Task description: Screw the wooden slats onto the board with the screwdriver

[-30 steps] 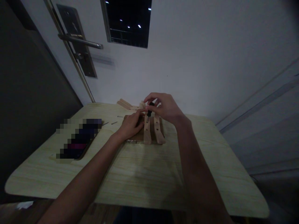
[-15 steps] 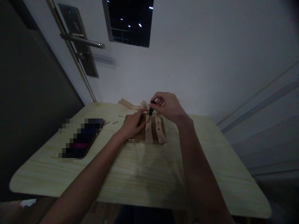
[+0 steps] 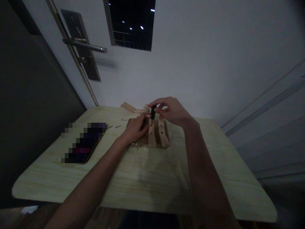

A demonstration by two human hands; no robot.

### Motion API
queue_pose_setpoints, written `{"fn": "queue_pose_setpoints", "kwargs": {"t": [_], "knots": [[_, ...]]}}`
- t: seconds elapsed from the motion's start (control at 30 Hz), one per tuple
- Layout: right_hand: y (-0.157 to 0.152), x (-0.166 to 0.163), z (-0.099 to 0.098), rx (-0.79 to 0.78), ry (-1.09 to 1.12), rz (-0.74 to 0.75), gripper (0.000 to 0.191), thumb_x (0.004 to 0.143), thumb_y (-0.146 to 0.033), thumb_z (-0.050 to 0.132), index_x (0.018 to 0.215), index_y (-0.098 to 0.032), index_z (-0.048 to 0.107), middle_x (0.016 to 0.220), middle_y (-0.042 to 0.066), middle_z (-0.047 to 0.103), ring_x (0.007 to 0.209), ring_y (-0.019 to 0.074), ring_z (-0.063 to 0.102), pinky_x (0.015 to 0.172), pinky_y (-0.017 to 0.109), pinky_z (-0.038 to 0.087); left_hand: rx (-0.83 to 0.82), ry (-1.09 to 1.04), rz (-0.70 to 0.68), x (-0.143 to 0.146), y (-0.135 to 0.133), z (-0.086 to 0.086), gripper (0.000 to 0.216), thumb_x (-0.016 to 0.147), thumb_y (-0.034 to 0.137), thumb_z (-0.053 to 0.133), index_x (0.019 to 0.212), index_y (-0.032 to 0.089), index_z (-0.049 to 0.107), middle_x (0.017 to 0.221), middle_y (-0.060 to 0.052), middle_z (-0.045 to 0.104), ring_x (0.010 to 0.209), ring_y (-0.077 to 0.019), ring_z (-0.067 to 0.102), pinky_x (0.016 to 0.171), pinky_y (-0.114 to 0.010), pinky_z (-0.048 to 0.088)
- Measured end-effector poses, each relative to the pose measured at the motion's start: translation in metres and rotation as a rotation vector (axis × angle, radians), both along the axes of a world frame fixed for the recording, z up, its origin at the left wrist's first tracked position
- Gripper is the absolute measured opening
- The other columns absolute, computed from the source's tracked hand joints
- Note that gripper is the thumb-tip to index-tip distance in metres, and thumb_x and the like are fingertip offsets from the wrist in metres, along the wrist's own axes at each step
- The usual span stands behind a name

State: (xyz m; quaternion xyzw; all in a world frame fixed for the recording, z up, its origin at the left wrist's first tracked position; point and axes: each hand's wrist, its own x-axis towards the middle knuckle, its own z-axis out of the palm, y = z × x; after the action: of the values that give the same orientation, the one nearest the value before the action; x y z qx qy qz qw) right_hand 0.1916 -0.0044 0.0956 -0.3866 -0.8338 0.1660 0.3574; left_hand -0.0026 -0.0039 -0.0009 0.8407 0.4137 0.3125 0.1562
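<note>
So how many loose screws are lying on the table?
2, as far as the dim picture shows: one near the far edge, one nearer the blurred object. Hands may hide others.

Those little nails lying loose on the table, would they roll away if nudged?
Probably somewhat: the loose nails look thin and round, lying flat on the smooth table, so a nudge might roll or skid them. They seem light and stiff, likely fiddly to pinch up.

Table [image 3: 147,178]: pale wood-grain laminate, smooth, faint sheen. On it, slats [image 3: 157,135]: bare light wood, matt, laid over a darker brown board [image 3: 142,140]. Above the slats, screwdriver [image 3: 152,113]: black handle, likely plastic. Left of the table, door handle [image 3: 84,46]: brushed metal.
</note>
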Motion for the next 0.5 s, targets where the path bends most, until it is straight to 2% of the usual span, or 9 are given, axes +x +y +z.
{"fn": "queue_pose_setpoints", "kwargs": {"t": [0.13, 0.27, 0.43, 0.5], "knots": [[0.0017, -0.0024, 0.0003, 0.025, -0.016, -0.128, 0.011, 0.079, -0.017, 0.071, 0.089, -0.016, 0.075, 0.080, 0.004, 0.072, 0.065, 0.0126, 0.060, 0.065, 0.027, 0.049, 0.010, -0.004, -0.001, -0.0003, -0.0003, -0.0001, 0.050, 0.091, 0.031, 0.051, 0.139, 0.022, 0.039, 0.125, -0.010, 0.070, 0.115, -0.0297, 0.068, 0.098, -0.047, 0.052], [0.0027, -0.0051, 0.0003, 0.061, -0.006, -0.165, 0.010, 0.078, -0.020, 0.073, 0.087, -0.018, 0.072, 0.070, -0.001, 0.066, 0.063, 0.0112, 0.057, 0.064, 0.025, 0.046, 0.012, -0.005, -0.008, 0.0004, -0.0005, -0.0001, 0.050, 0.091, 0.031, 0.051, 0.139, 0.023, 0.039, 0.125, -0.010, 0.070, 0.118, -0.0293, 0.067, 0.101, -0.047, 0.050], [0.0037, -0.0045, -0.0010, 0.089, 0.004, -0.086, 0.007, 0.080, -0.019, 0.072, 0.087, -0.017, 0.074, 0.086, 0.004, 0.072, 0.068, 0.0119, 0.060, 0.066, 0.026, 0.048, 0.000, -0.016, -0.007, 0.0005, 0.0003, -0.0001, 0.050, 0.091, 0.032, 0.051, 0.138, 0.023, 0.039, 0.128, -0.010, 0.069, 0.118, -0.0287, 0.066, 0.100, -0.046, 0.051], [0.0035, -0.0030, -0.0015, 0.101, 0.006, -0.070, 0.013, 0.084, -0.019, 0.068, 0.093, -0.016, 0.075, 0.096, 0.007, 0.074, 0.073, 0.0132, 0.063, 0.068, 0.026, 0.050, -0.001, -0.025, -0.020, 0.0002, 0.0006, -0.0002, 0.050, 0.091, 0.032, 0.051, 0.138, 0.022, 0.039, 0.128, -0.011, 0.069, 0.118, -0.0289, 0.066, 0.100, -0.047, 0.051]]}}
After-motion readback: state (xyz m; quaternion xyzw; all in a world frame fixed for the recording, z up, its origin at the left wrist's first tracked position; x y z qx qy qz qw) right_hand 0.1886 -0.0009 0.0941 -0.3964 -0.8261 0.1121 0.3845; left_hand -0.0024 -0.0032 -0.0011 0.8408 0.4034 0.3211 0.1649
